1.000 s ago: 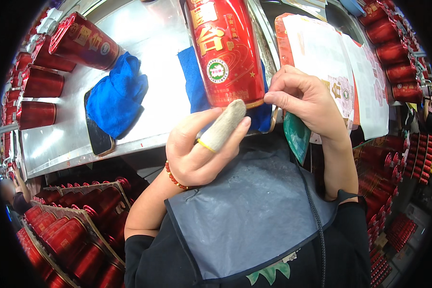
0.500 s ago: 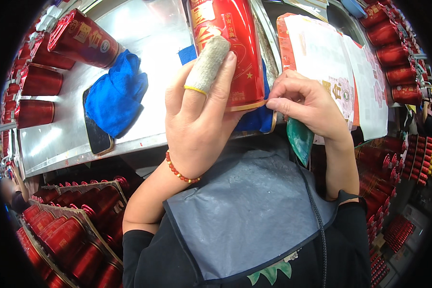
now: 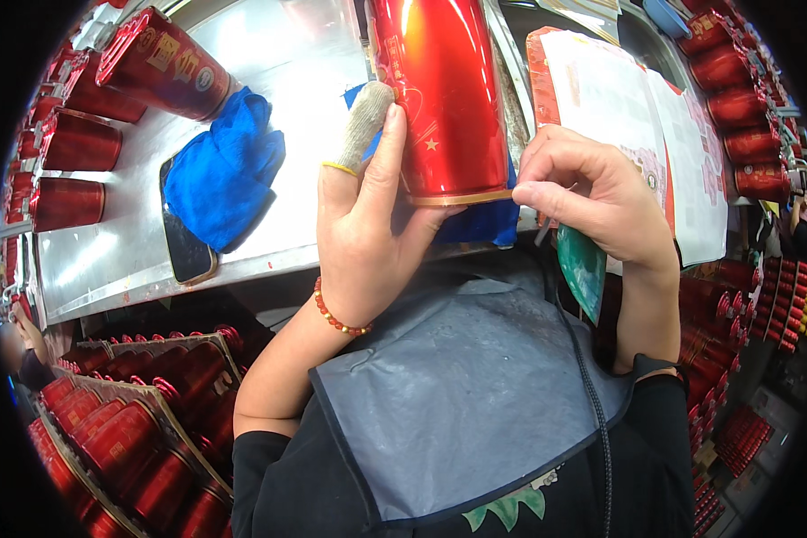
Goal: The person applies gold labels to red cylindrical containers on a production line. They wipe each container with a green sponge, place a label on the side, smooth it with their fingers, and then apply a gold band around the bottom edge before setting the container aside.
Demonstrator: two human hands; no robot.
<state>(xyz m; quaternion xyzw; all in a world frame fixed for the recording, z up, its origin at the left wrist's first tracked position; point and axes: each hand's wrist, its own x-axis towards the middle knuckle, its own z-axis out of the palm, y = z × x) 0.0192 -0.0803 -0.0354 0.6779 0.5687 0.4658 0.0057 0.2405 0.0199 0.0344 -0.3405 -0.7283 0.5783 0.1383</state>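
A glossy red bottle (image 3: 453, 99) with gold markings lies with its base towards me. My left hand (image 3: 359, 202) holds it at the left, fingers along its side and thumb under the base. A knitted finger sleeve (image 3: 368, 125) covers one finger of that hand. Around the bottle's base runs a thin gold strip (image 3: 466, 198). My right hand (image 3: 592, 193) pinches the strip's right end between thumb and forefinger, close against the base. Below that hand hangs a green leaf-shaped pendant (image 3: 583, 269) near a black cord. Blue cloth (image 3: 484, 222) shows under the bottle.
On the metal table (image 3: 90, 269), left, a crumpled blue cloth (image 3: 224, 175) lies over a dark phone (image 3: 188, 255). Red bottles (image 3: 166, 67) line the far left. Papers (image 3: 605, 99) lie at right. Crates of red bottles (image 3: 121, 430) stand below left. Another person's arm (image 3: 29, 334) shows far left.
The bottle has turned about its length, so its large gold lettering has gone from sight. My left fingers have slid to its left side, and my right hand has shifted slightly right.
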